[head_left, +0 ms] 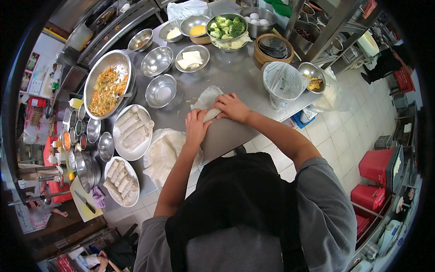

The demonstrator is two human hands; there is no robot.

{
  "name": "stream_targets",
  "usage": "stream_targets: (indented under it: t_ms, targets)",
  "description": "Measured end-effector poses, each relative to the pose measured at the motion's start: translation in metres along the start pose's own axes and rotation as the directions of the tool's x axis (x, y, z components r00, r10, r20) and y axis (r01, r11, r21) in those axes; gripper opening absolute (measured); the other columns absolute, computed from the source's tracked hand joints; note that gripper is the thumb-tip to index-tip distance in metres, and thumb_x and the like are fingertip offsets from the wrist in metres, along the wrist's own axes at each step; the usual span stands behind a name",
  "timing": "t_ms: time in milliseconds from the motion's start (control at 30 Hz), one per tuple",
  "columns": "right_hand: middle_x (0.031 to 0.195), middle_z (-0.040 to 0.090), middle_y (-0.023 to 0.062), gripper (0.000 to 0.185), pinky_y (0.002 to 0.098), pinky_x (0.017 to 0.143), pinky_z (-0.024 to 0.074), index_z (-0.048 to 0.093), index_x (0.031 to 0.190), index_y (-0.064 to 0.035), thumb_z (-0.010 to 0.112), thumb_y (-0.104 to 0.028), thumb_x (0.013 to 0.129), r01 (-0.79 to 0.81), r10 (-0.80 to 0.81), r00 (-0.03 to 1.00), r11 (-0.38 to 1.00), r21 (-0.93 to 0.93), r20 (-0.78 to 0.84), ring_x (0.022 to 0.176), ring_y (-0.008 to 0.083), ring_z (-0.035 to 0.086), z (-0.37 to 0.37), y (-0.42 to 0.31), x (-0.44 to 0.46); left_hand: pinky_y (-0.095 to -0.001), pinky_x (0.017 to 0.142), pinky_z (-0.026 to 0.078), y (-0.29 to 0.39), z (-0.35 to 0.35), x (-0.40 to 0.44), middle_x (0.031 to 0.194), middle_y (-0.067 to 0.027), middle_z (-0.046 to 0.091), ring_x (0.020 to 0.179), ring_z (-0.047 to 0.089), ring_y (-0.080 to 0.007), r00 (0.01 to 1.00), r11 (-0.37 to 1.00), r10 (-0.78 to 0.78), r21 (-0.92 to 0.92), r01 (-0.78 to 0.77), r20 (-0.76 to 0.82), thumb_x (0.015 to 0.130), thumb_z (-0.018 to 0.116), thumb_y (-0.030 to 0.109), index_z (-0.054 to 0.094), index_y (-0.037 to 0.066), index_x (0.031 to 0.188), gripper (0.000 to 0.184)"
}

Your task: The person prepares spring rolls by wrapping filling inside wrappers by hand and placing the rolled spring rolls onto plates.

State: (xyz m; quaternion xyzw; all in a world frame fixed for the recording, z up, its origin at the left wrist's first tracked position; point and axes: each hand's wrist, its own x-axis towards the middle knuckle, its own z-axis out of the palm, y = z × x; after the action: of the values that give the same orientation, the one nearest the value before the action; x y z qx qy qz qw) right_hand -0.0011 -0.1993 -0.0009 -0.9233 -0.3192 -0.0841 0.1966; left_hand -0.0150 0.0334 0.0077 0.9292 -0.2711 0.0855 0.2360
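Note:
Both hands are at a partly rolled spring roll (211,114) on the steel table. The fingers of my left hand (195,127) curl over its left end. My right hand (232,108) presses on its right end, fingers bent over the top. Beyond the roll, the unrolled part of its thin pale wrapper (208,97) lies flat. A stack of wrappers (164,152), partly hidden by my left forearm, lies at the near table edge. To the left, finished rolls (133,129) fill one white oval plate, and shorter rolls (121,182) lie on another.
A large bowl of shredded vegetable filling (108,93) with a utensil stands at the left. Several steel bowls, broccoli (225,27) and eggs (257,19) line the back. A bag-lined tub (283,84) stands at the right edge. A knife (84,202) lies on a board at lower left.

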Motion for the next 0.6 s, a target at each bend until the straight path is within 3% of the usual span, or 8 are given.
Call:
stream_targets:
  t_ms: [233, 433, 600]
  targets:
    - [0.119, 0.056, 0.0025, 0.050, 0.0449, 0.097, 0.0376, 0.057, 0.123, -0.0203, 0.063, -0.053, 0.085, -0.068, 0.067, 0.998, 0.998, 0.019, 0.017, 0.119, 0.0222, 0.051, 0.003, 0.003, 0.003, -0.0450, 0.092, 0.046, -0.021, -0.001, 0.009, 0.111, -0.0130, 0.064, 0.105, 0.059, -0.0357, 0.998, 0.977, -0.028, -0.207, 0.039, 0.057, 0.080, 0.078, 0.030, 0.061, 0.007, 0.118, 0.047]
    - [0.116, 0.056, 0.0018, 0.046, 0.0450, 0.096, 0.0369, 0.057, 0.120, -0.0204, 0.060, -0.054, 0.089, -0.076, 0.070, 0.994, 0.994, 0.080, 0.081, 0.118, 0.0221, 0.052, -0.001, 0.007, 0.006, -0.0434, 0.090, 0.047, -0.023, -0.003, 0.009, 0.111, -0.0103, 0.064, 0.103, 0.059, -0.0349, 0.999, 0.972, -0.038, -0.232, 0.046, 0.037, 0.080, 0.078, 0.030, 0.063, 0.006, 0.111, 0.042]
    - [0.115, 0.056, 0.0007, 0.044, 0.0452, 0.095, 0.0364, 0.059, 0.119, -0.0214, 0.059, -0.054, 0.089, -0.070, 0.069, 0.997, 0.996, 0.051, 0.031, 0.117, 0.0220, 0.052, -0.001, 0.007, 0.007, -0.0424, 0.091, 0.045, -0.017, -0.005, 0.007, 0.113, -0.0070, 0.061, 0.105, 0.057, -0.0304, 0.998, 0.995, -0.044, -0.091, 0.039, -0.054, 0.083, 0.075, 0.035, 0.068, 0.009, 0.111, 0.039]
